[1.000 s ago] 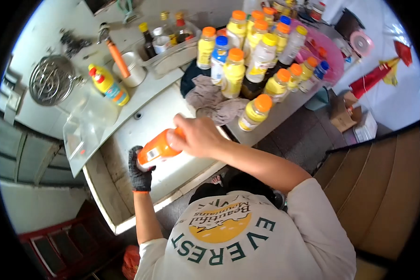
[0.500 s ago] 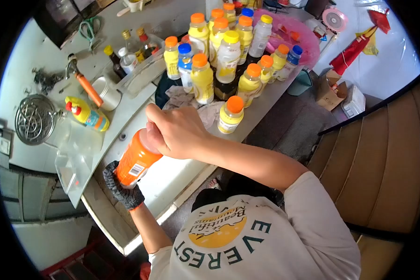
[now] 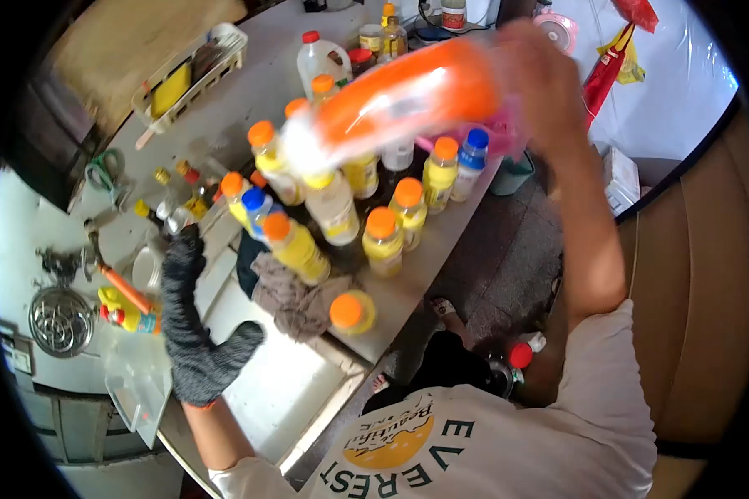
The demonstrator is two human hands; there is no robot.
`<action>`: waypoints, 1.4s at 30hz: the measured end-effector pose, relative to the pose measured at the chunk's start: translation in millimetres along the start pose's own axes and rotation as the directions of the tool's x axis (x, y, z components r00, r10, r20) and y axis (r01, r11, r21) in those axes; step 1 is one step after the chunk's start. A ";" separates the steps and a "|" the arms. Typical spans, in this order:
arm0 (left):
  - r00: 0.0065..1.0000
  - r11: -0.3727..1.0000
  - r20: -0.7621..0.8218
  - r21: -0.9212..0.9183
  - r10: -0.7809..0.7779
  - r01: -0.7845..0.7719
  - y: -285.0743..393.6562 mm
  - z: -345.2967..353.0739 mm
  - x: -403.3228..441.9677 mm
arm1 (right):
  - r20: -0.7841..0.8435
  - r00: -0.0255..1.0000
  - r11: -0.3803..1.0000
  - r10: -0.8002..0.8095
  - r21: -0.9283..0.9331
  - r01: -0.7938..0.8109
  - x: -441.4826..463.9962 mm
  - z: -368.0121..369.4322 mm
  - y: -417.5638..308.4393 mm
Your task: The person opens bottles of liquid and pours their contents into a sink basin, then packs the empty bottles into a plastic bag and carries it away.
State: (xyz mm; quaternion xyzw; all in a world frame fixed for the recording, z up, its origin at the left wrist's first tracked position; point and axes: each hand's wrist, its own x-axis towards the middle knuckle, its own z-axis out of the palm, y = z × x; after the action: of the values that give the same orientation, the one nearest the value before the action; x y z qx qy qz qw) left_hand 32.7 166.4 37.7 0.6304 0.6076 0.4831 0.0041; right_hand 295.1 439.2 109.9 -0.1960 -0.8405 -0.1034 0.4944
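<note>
My bare right hand (image 3: 548, 87) is raised at the upper right, closed around one end of an orange bottle (image 3: 412, 93). The bottle is blurred by motion and tilted nearly level above the group of bottles, its whitish end pointing left. Several yellow bottles (image 3: 383, 241) with orange caps stand on the counter, along with a blue-capped bottle (image 3: 472, 165). My left hand (image 3: 193, 341), in a dark grey knitted glove, is over the sink area with thumb and fingers apart and nothing in it. Close to it lies a crumpled grey-brown cloth (image 3: 291, 299).
A white sink (image 3: 283, 399) lies below the left hand. At the left are an orange-handled tap (image 3: 125, 287), a yellow squeeze bottle (image 3: 125, 314) and a clear plastic container (image 3: 137, 378). A dish rack (image 3: 216, 58) stands at the back, and a bucket (image 3: 512, 176) on the floor.
My right hand has lifted the orange bottle from over the sink up and to the right. The gloved left hand has let go of the bottle and opened. The view has shifted.
</note>
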 end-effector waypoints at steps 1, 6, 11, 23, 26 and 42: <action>1.000 1.000 0.018 0.000 -0.009 0.009 -0.1 4.2 12.4 | -0.036 0.933 0.899 0.359 0.282 -0.335 -7.9 -3.9 45.5; 0.991 0.977 0.045 0.179 -0.122 0.112 28.6 69.0 85.9 | 0.439 0.456 0.412 0.774 0.198 -0.890 -88.4 45.5 256.3; 0.953 0.911 0.124 0.350 -0.276 0.218 57.0 135.5 172.1 | 0.717 0.243 0.097 0.654 0.239 -0.966 -133.0 148.3 306.4; 0.874 0.765 0.010 0.489 -0.486 0.419 81.1 195.4 186.7 | 0.737 0.407 0.715 0.540 -0.146 -0.684 -156.1 302.4 405.2; 0.843 0.696 -0.036 0.547 -0.536 0.466 77.4 189.4 167.6 | 0.675 0.509 0.780 0.535 -0.163 -0.604 -148.3 305.5 452.5; 0.718 0.530 -0.210 0.546 -0.663 0.649 101.3 190.4 120.7 | 0.914 0.155 0.742 0.374 -0.195 -0.641 -208.1 365.4 554.8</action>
State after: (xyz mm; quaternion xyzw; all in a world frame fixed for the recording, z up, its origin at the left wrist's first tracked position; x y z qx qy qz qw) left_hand 202.1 343.5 69.2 0.3302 0.9162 0.2269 -0.0020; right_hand 336.2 1026.6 -261.5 -0.4294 -0.8512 0.2995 -0.0370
